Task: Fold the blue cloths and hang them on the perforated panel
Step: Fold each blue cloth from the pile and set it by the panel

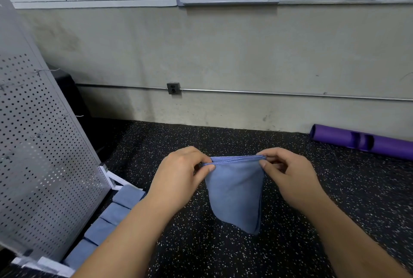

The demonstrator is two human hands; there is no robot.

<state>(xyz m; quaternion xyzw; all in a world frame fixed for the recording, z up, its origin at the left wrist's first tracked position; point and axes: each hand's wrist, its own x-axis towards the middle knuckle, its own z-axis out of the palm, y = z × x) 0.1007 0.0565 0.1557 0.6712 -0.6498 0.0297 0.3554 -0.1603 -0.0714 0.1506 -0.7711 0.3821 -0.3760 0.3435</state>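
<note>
A blue cloth (234,190), folded into several layers, hangs in the air above the speckled floor. My left hand (181,174) pinches its upper left corner between thumb and fingers. My right hand (288,172) pinches the upper right corner the same way. The cloth tapers to a point below my hands. The grey perforated panel (33,143) stands tilted at the left, with several bare wire hooks (71,116) sticking out of it. Along the panel's foot lies a row of folded blue cloths (111,215).
A purple roller (362,141) lies on the black speckled floor (223,255) by the wall at the right. The panel's white base frame (111,177) juts out at its lower edge. A wall socket (173,88) and a conduit run along the wall.
</note>
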